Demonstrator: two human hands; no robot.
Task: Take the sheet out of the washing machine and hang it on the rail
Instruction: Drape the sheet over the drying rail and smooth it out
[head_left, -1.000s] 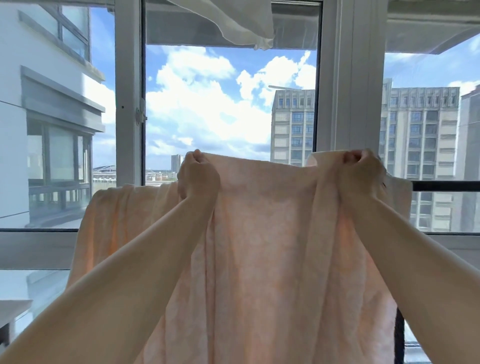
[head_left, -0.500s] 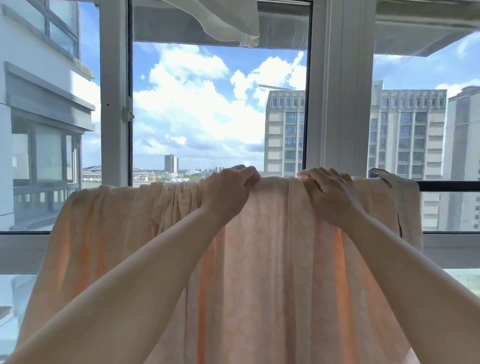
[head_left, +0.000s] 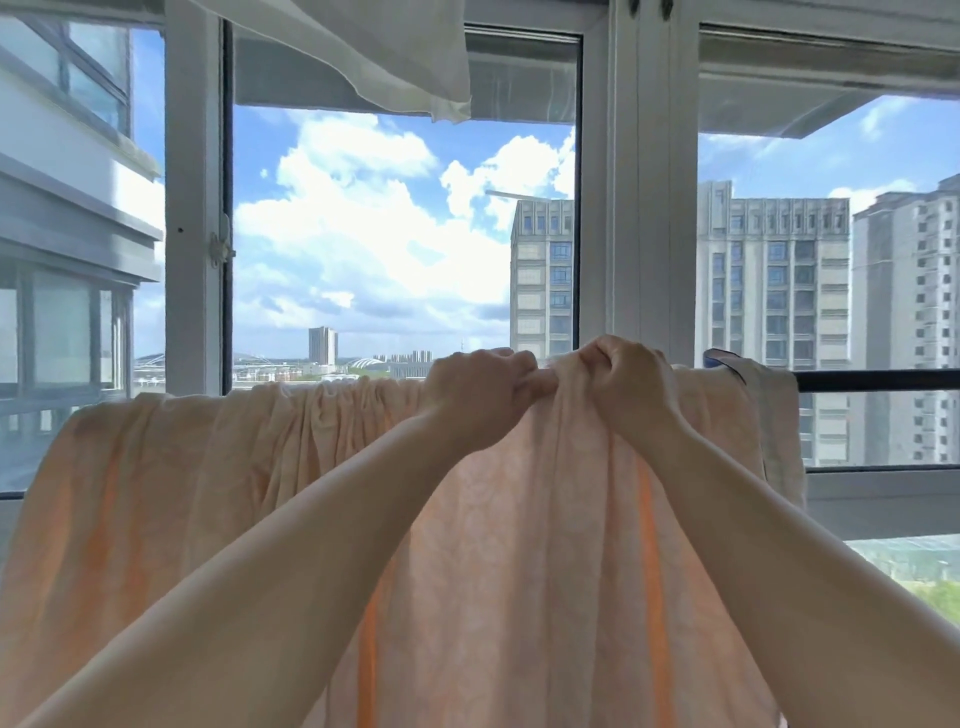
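A pale peach sheet (head_left: 218, 493) hangs over a black horizontal rail (head_left: 878, 380) in front of the window and covers most of the rail's length. Its top edge is bunched into folds left of centre. My left hand (head_left: 475, 397) and my right hand (head_left: 626, 387) sit side by side at the top of the sheet, both closed on a gathered fold of the fabric at rail height. Only the rail's right end shows bare. The washing machine is out of view.
A white window frame (head_left: 649, 208) stands just behind the rail, with high buildings outside. A white cloth (head_left: 395, 57) hangs from above at the top. A second light cloth with a blue edge (head_left: 774, 415) is draped over the rail to the right of the sheet.
The hands lowered the sheet's top edge onto the rail, then moved together from wide apart to the middle. They now pinch one fold between them. The view shifted slightly left.
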